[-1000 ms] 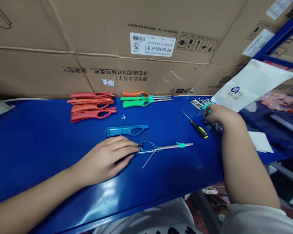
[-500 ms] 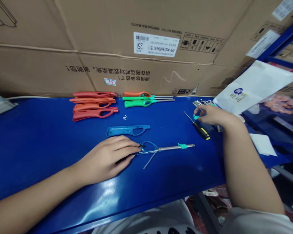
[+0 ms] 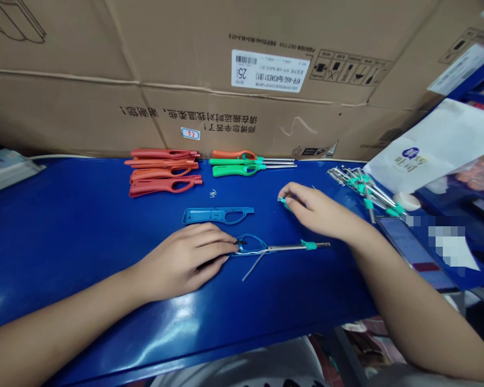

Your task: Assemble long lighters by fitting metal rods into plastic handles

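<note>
My left hand (image 3: 197,260) lies over an opened blue gas lighter (image 3: 252,236), fingers closed round its handle and pressing it to the table. White wires run along the lighter's handle loop, and a thin clear tube (image 3: 250,270) sticks out below. From its front a metal barrel (image 3: 284,248) points right, with a teal plastic collar (image 3: 308,245) near the tip. My right hand (image 3: 312,207) hovers above the barrel, pinching a small teal plastic piece (image 3: 284,203). The other blue lighter half-shell (image 3: 218,215) lies just behind my left hand, its inner side up.
Red and orange lighter bodies (image 3: 165,185) and lighters with barrels (image 3: 236,170) lie at the back before a cardboard box (image 3: 185,48). Right of them is a pile of metal barrels (image 3: 358,185), with a phone (image 3: 411,250) and a white paper bag (image 3: 431,145) beside it.
My right hand has moved left from the barrel pile with the teal piece and now covers the screwdriver. My left hand still holds the blue lighter. The view has shifted slightly.
</note>
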### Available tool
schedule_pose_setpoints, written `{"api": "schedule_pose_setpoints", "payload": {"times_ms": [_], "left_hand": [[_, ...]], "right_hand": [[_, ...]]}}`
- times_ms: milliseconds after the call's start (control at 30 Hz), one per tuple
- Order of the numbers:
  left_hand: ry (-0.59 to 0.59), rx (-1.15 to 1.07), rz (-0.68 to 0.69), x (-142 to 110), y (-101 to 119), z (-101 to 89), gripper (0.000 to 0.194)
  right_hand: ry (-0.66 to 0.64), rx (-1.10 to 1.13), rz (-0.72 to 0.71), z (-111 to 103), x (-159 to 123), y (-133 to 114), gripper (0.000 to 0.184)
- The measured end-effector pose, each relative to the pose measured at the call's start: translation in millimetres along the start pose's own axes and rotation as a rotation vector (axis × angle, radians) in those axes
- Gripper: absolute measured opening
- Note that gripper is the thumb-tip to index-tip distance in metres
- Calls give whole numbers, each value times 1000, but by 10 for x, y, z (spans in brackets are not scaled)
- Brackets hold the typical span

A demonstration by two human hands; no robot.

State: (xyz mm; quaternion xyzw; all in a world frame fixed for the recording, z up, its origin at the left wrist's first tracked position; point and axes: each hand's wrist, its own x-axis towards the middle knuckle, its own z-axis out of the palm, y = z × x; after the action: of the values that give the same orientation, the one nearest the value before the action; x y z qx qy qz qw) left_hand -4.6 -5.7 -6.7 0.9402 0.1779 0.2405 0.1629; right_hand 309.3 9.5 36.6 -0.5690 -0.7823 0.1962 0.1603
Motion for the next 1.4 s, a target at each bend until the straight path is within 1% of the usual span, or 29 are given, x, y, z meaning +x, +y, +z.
{"api": "schedule_pose_setpoints", "payload": {"times_ms": [100, 167, 233, 300, 400, 433, 500, 533, 633, 667, 733, 767, 833, 900, 967, 1067, 1200, 1333, 1400], "left_hand": [[-2, -11, 3, -2, 1, -2, 32], [-9, -20, -2, -4, 2, -4, 32], [-11, -24, -4, -2, 3, -6, 32], [-8, -26, -4, 4, 4, -8, 31], [-2, -27, -3, 12, 2, -12, 31], [0, -26, -4, 13, 1, -14, 31], [6, -26, -5, 12, -2, -16, 30], [10, -28, -5, 10, -4, -16, 30], [20, -38, -6, 3, -9, -13, 31], [21, -42, -12, 1, -12, -10, 32], [23, -47, -29, -3, -16, -2, 33], [25, -48, -39, -4, -18, 2, 33], [31, -50, -55, -5, -19, 10, 33], [31, -53, -66, -4, -16, 13, 33], [17, -59, -76, -1, -11, 11, 34], [-15, -63, -93, 6, 2, -1, 34], [-46, -62, -136, 20, 34, -27, 34], [-60, -73, -178, 33, 79, -41, 34], [-58, -85, -189, 37, 97, -40, 34]], "right_hand": [[-12, 95, -5, 213, -14, -135, 25], [-12, 123, -1, 313, -12, -182, 22], [-27, 118, 3, 368, -5, -208, 18], [-45, 105, 35, 376, -1, -225, 22], [-66, 128, 104, 321, -11, -238, 34], [-82, 140, 117, 293, -19, -237, 34], [-129, 136, 118, 236, -39, -225, 26], [-151, 118, 107, 211, -48, -214, 23], [-183, 17, 34, 162, -65, -169, 26], [-187, -20, 6, 156, -66, -154, 21], [-191, -78, -44, 153, -63, -129, 7], [-191, -97, -69, 154, -62, -121, 4], [-192, -127, -117, 158, -63, -115, 10], [-198, -159, -147, 160, -71, -119, 9], [-199, -196, -153, 159, -79, -124, 7], [-199, -233, -168, 156, -83, -120, 12], [-275, -209, -230, 132, -96, -124, 16], [-271, -92, -310, 117, -133, -212, 12], [-297, -66, -363, 137, -148, -274, 12]]}}
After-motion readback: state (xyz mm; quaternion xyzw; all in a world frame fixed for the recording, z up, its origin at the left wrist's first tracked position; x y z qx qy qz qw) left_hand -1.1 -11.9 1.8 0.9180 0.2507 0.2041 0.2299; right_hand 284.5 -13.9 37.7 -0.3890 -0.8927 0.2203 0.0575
